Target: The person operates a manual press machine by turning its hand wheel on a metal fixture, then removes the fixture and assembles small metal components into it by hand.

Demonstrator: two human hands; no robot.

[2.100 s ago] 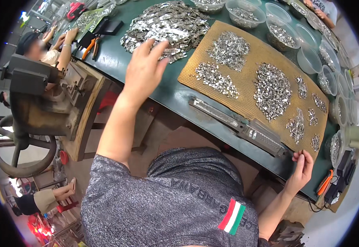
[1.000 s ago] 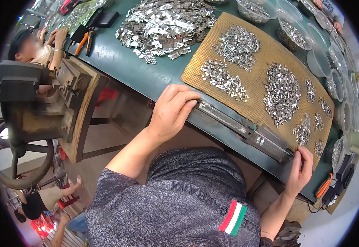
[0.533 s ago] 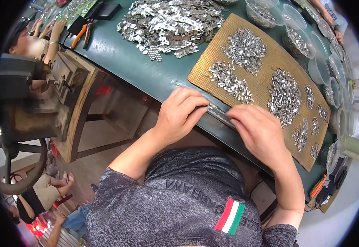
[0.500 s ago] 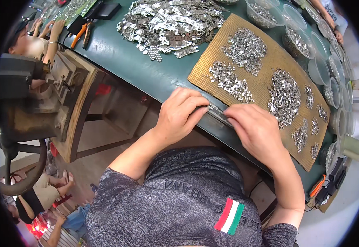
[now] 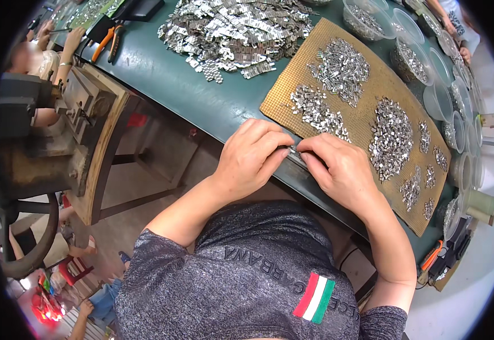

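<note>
Close together at the near edge of the green table, my left hand (image 5: pixel 251 152) and my right hand (image 5: pixel 342 169) both have thumb and fingers pinched on a narrow metal strip (image 5: pixel 296 156). Only a short grey stretch of it shows between my fingertips; the rest is covered by my fingers. Whether a smaller piece is also in my right pinch, I cannot make out. Just beyond my hands lies a tan textured mat (image 5: pixel 281 97), bearing a pile of small silver links (image 5: pixel 317 111), a pile of thin metal pieces (image 5: pixel 340 71) and a larger pile of short links (image 5: pixel 391 139).
A big heap of linked metal strips (image 5: pixel 235 34) lies at the far side. Clear plastic tubs (image 5: pixel 438 101) line the right. Orange-handled pliers (image 5: pixel 108 44) rest at the far left, near a machine (image 5: pixel 26 136) on a wooden stand. Other people sit leftward.
My right hand has slid leftward along the strip, closer to my left hand, so less of the strip shows. My left hand has barely moved.
</note>
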